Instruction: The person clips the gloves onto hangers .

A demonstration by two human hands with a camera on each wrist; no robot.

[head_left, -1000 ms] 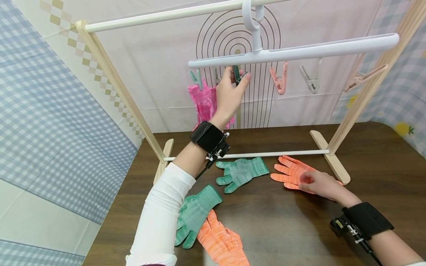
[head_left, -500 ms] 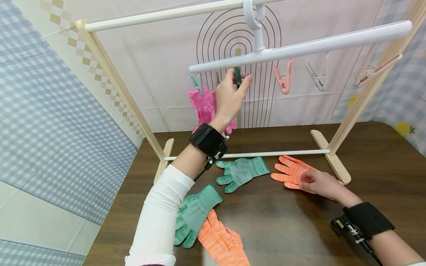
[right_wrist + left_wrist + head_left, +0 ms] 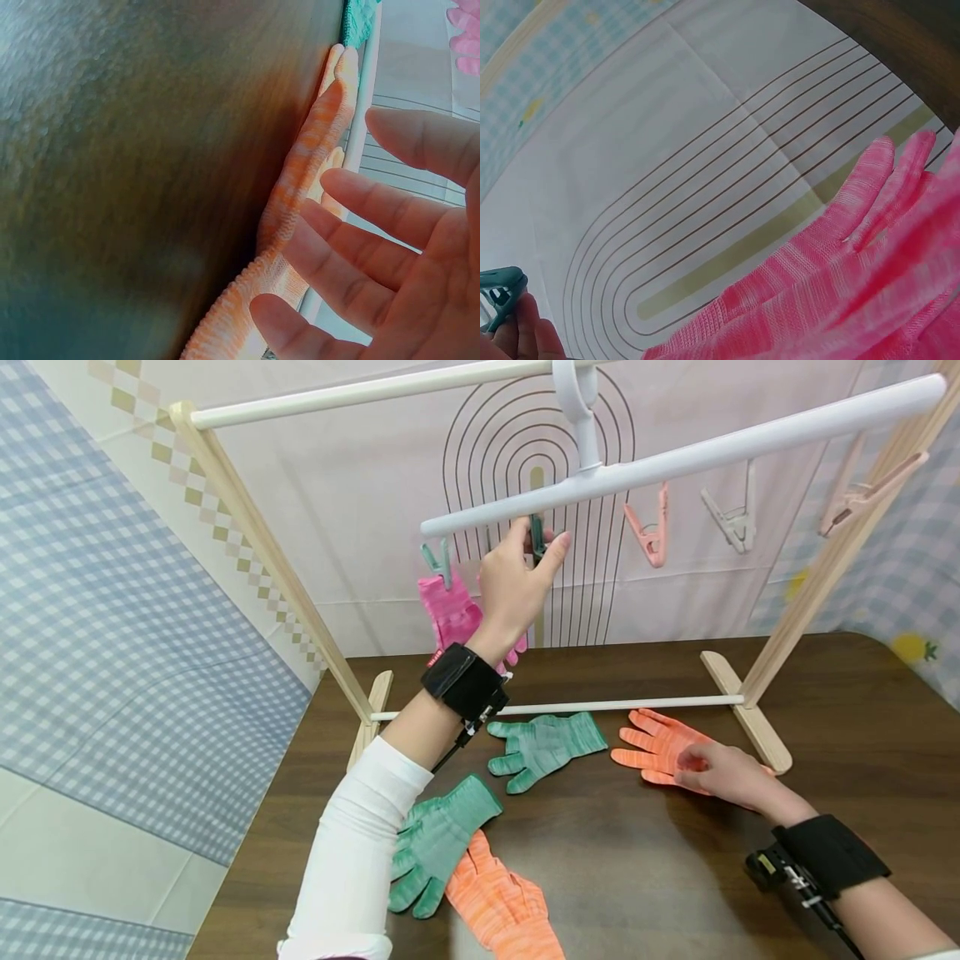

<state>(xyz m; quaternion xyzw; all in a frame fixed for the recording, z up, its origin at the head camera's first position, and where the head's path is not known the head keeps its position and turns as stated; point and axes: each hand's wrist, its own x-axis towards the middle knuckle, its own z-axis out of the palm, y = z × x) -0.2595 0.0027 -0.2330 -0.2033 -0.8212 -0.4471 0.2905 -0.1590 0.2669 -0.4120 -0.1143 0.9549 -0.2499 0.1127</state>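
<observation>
My left hand (image 3: 517, 581) is raised under the white hanger (image 3: 675, 456) and pinches a dark green clothespin (image 3: 537, 535) that hangs from it. In the left wrist view the same clothespin (image 3: 502, 291) shows at the lower left, by my fingertips. Beside that hand hang pink gloves (image 3: 447, 610), with a teal clothespin (image 3: 442, 564) at the top; my wrist hides part of them. Down on the table, my right hand (image 3: 723, 772) rests over an orange glove (image 3: 656, 743). Its fingers (image 3: 352, 285) are spread and relaxed at the glove's edge in the right wrist view.
A green glove (image 3: 551, 747) lies by the rack's lower bar (image 3: 622, 705). Nearer, another green glove (image 3: 442, 843) overlaps an orange one (image 3: 506, 902). Pink (image 3: 651, 531), white (image 3: 735, 518) and pale pink clothespins (image 3: 862, 497) hang from the hanger's right half. Wooden posts (image 3: 277, 568) stand at the rack's sides.
The hanger has tilted and swung, its right end rising and moving right, its left end dipping. The clothespins and pink gloves have shifted with it. My right hand has stayed in place.
</observation>
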